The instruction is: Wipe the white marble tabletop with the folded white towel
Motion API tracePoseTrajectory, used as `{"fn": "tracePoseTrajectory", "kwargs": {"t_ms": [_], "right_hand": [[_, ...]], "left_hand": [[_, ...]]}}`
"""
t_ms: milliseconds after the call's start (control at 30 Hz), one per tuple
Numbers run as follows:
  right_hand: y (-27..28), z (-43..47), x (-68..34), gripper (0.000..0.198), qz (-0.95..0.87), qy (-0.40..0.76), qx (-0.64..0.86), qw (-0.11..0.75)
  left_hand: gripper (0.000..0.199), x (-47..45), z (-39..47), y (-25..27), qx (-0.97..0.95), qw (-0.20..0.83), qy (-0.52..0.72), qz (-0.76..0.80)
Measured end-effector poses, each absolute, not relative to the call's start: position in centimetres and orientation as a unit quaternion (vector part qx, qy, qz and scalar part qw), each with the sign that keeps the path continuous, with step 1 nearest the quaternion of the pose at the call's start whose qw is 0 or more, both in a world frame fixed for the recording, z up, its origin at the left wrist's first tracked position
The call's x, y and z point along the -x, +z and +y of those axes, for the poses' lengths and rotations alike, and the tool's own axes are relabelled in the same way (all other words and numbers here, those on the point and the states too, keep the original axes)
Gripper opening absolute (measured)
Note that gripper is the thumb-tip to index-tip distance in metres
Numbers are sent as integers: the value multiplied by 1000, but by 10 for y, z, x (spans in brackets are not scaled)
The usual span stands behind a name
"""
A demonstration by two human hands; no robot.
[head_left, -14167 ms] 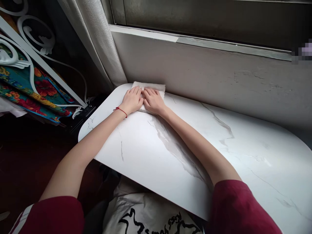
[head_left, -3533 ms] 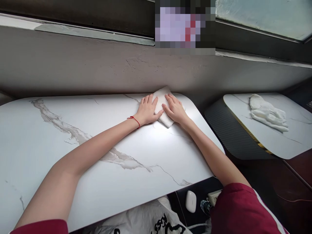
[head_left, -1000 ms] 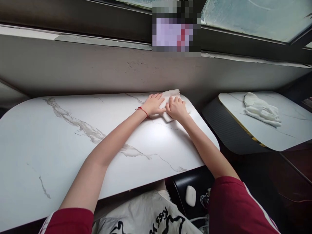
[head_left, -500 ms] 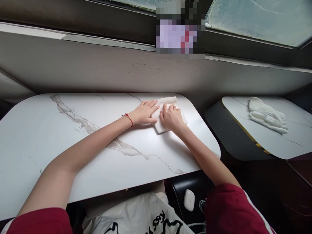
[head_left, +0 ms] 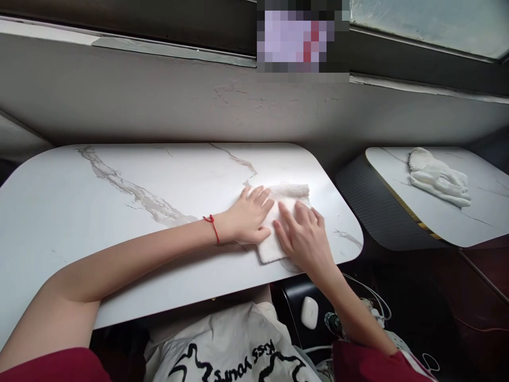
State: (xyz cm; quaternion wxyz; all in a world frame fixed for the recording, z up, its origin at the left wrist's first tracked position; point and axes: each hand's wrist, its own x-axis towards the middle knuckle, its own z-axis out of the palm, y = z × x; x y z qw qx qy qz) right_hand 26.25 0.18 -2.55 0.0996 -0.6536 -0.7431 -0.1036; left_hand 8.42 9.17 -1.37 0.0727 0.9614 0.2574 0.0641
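A folded white cloth (head_left: 274,249) lies flat on the white marble-patterned tabletop (head_left: 191,164), near its right end. My left hand (head_left: 248,215) rests on the cloth's left edge, palm down with the fingers stretched out; a red string bracelet (head_left: 214,229) circles that wrist. On the right part of the cloth presses my right hand (head_left: 306,233), its fingers spread and slightly bent. Both palms hide much of the cloth, and neither hand is wrapped around it.
To the right, a second marble-patterned table (head_left: 429,223) bears a crumpled white cloth (head_left: 439,178). Below the front edge are a white earbud case (head_left: 309,313) on a black surface, several cables (head_left: 374,297) and a white printed fabric (head_left: 222,339). A wall (head_left: 159,101) runs behind.
Both hands and the cloth have slid toward me across the tabletop, from near the back edge to near the front edge. The view has tilted slightly down.
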Motion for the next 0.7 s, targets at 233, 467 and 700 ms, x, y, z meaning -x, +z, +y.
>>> {"fn": "tracePoseTrajectory", "kwargs": {"t_ms": [233,467,700], "right_hand": [[-36,-49,-290,55,-779,-26,597,189],[-38,-32,-295,62,-807,-14,569,155],[-39,47,-298,64,-836,-21,543,84]], "left_hand": [[81,-99,46,-40,-960,86,140,226],[93,-98,56,-41,-957,76,141,240],[89,-88,113,-36,-947,64,122,290]]}}
